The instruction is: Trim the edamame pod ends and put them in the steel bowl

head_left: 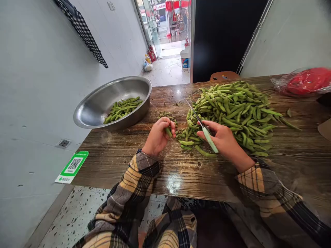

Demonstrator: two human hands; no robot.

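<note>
My left hand (pixel 160 135) is closed, with fingertips and thumb pinching a green soybean pod (pixel 168 132) above the table. In my right hand (pixel 219 136) is a pair of scissors (pixel 210 139) with a pale green handle, seen nearly edge-on. Their thin blades point away and to the left, over the edge of the pod heap; I cannot tell how far apart the blades are. A large heap of green soybean pods (pixel 232 110) lies just beyond my right hand. Small trimmed scraps (pixel 167 114) lie behind my left hand.
A wide steel basin (pixel 134 115) holding some pods (pixel 124 108) stands at the table's left back edge. The wooden table (pixel 129 148) carries a green QR-code card (pixel 73 167) at its left edge and a red plastic bag (pixel 307 82) at the far right.
</note>
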